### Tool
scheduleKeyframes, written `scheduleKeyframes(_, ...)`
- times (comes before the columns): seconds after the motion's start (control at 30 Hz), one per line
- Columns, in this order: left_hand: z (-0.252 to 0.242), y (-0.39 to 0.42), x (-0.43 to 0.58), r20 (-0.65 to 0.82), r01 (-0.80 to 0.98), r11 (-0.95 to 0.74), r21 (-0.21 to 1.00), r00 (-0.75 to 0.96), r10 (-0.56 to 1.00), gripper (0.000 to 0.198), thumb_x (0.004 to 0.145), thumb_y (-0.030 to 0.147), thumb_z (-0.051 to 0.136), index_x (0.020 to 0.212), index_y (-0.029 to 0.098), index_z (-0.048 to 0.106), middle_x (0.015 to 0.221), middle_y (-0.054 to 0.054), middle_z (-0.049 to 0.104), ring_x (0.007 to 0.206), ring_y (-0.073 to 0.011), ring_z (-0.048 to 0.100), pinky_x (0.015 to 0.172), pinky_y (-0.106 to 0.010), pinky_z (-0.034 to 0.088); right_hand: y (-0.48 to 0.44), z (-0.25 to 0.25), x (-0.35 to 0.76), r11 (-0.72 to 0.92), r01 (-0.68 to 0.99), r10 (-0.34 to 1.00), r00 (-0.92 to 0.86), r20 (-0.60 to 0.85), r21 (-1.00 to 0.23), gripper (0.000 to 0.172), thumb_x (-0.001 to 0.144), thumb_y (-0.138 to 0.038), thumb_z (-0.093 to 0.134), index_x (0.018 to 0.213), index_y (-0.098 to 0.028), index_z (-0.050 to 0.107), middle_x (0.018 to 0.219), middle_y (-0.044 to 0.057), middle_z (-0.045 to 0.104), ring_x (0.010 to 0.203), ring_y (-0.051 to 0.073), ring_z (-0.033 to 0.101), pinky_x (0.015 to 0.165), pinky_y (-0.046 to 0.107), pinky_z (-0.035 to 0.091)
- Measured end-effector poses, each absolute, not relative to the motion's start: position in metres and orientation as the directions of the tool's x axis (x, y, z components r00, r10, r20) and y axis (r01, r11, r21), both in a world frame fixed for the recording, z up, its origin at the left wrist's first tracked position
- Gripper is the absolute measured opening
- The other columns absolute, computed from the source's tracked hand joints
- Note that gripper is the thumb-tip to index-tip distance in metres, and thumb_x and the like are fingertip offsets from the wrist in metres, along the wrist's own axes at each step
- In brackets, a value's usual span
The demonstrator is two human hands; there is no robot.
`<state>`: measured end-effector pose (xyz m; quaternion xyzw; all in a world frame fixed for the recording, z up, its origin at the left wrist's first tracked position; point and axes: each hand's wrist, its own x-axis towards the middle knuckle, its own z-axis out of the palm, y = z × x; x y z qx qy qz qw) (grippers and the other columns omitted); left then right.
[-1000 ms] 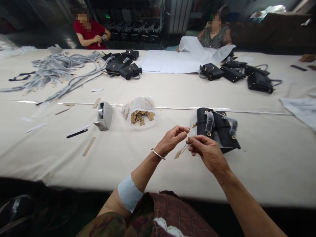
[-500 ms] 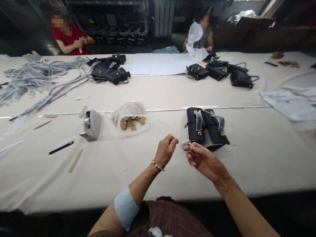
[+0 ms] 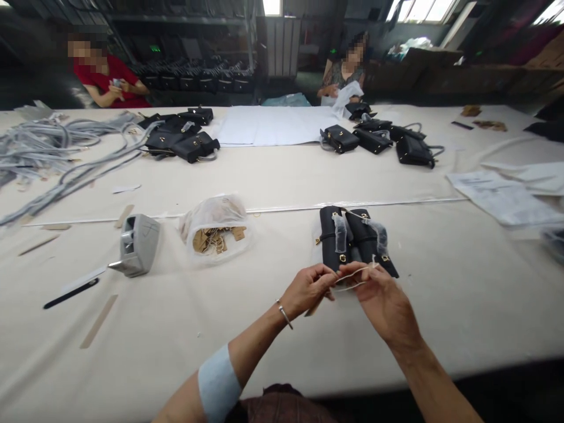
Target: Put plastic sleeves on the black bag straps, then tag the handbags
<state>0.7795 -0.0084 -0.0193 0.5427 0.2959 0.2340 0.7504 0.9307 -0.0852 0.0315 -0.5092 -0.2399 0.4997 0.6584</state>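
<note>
My left hand is closed on a small brown hang tag, whose edge shows below the fingers. From it a thin white string runs as a loop to my right hand, which pinches the string's far end between thumb and fingers. Just beyond both hands lie two black handbags side by side, a left one and a right one. They have gold fittings and clear wrap around their handles. My fingers cover part of their near ends.
A plastic bag of brown tags and a grey tape dispenser stand to the left. More black handbags and a heap of grey-wrapped straps lie farther back. Two people are across the table. Papers lie right.
Both hands have shifted slightly, and the string loop between them is wider. The brown tag now shows under my left hand. The view has tilted up, and the person at back right has lowered the plastic sheet.
</note>
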Motion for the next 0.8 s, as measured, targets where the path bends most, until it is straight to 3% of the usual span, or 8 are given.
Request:
scheduleKeyframes(0.07,-0.022,0.013,0.791,-0.129,-0.037,0.194,0.98,0.626,0.77,0.022,0.088,0.037,0.057,0.093,0.018,0.066,0.082,-0.002,0.065,0.075,-0.0152,0.065,0.07,-0.027,0.053,-0.071,0.037,0.949,-0.025,-0.424,0.888,0.406,-0.215,-0.905,0.025,0.078,-0.042,0.072,0.068,-0.022,0.061,0.077,0.001,0.064,0.064,0.015,0.057,0.059,0.028,0.051)
scheduleKeyframes(0.13,-0.027,0.039,0.803,-0.047,0.046,0.028,0.999,0.524,0.851,0.018,0.089,0.03,0.055,0.095,0.019,0.069,0.091,-0.004,0.067,0.086,-0.0171,0.065,0.079,-0.03,0.053,-0.051,0.037,0.97,-0.114,-0.28,0.857,0.458,-0.237,-0.953,0.027,0.078,-0.045,0.072,0.074,-0.021,0.059,0.072,-0.001,0.06,0.051,0.009,0.046,0.043,0.022,0.039)
scheduleKeyframes(0.23,-0.035,0.075,0.826,0.08,0.21,-0.202,0.957,0.477,0.875,0.018,0.088,0.019,0.056,0.095,0.022,0.072,0.097,-0.004,0.067,0.093,-0.0185,0.063,0.088,-0.032,0.05,-0.014,0.027,1.001,-0.363,0.045,0.852,0.422,-0.311,-0.931,0.028,0.082,-0.046,0.065,0.079,-0.02,0.056,0.068,-0.003,0.058,0.044,0.006,0.04,0.037,0.018,0.032)
scheduleKeyframes(0.33,-0.042,0.096,0.849,0.151,0.252,-0.335,0.908,0.55,0.821,0.023,0.085,0.014,0.057,0.099,0.023,0.072,0.094,-0.004,0.065,0.089,-0.019,0.061,0.087,-0.033,0.049,0.019,0.015,1.017,-0.492,0.204,0.858,0.277,-0.432,-0.846,0.015,0.079,-0.033,0.062,0.077,-0.019,0.058,0.059,-0.003,0.058,0.037,0.006,0.039,0.033,0.017,0.028)
scheduleKeyframes(0.4,-0.047,0.103,0.86,0.186,0.235,-0.384,0.893,0.584,0.79,0.019,0.084,0.014,0.056,0.093,0.023,0.071,0.091,-0.004,0.063,0.087,-0.0193,0.06,0.082,-0.032,0.049,0.034,0.01,1.02,-0.511,0.241,0.859,0.182,-0.479,-0.825,0.007,0.076,-0.025,0.059,0.077,-0.018,0.061,0.056,-0.003,0.059,0.036,0.007,0.04,0.032,0.017,0.027)
scheduleKeyframes(0.57,-0.061,0.109,0.866,0.186,0.259,-0.402,0.878,0.588,0.787,0.022,0.089,0.018,0.048,0.078,0.022,0.068,0.082,-0.003,0.061,0.078,-0.0179,0.059,0.071,-0.029,0.044,0.05,0.003,1.023,-0.523,0.284,0.845,0.051,-0.532,-0.803,0.023,0.074,-0.019,0.05,0.09,-0.017,0.067,0.066,-0.002,0.065,0.043,0.007,0.05,0.039,0.016,0.034)
scheduleKeyframes(0.67,-0.064,0.107,0.86,0.2,0.322,-0.449,0.833,0.582,0.789,0.018,0.087,0.02,0.051,0.076,0.022,0.064,0.08,-0.003,0.061,0.076,-0.018,0.056,0.068,-0.03,0.04,0.051,0.001,1.024,-0.523,0.292,0.843,0.043,-0.536,-0.801,0.02,0.073,-0.021,0.054,0.087,-0.016,0.068,0.064,-0.001,0.064,0.045,0.008,0.052,0.04,0.018,0.034)
scheduleKeyframes(0.8,-0.062,0.11,0.85,0.127,0.247,-0.258,0.934,0.444,0.887,0.012,0.083,0.024,0.057,0.072,0.02,0.057,0.078,-0.001,0.057,0.074,-0.0173,0.053,0.068,-0.03,0.039,0.052,0.004,1.028,-0.468,0.259,0.881,0.071,-0.467,-0.845,0.019,0.071,-0.023,0.064,0.088,-0.017,0.066,0.066,-0.002,0.066,0.06,0.012,0.061,0.058,0.021,0.045)
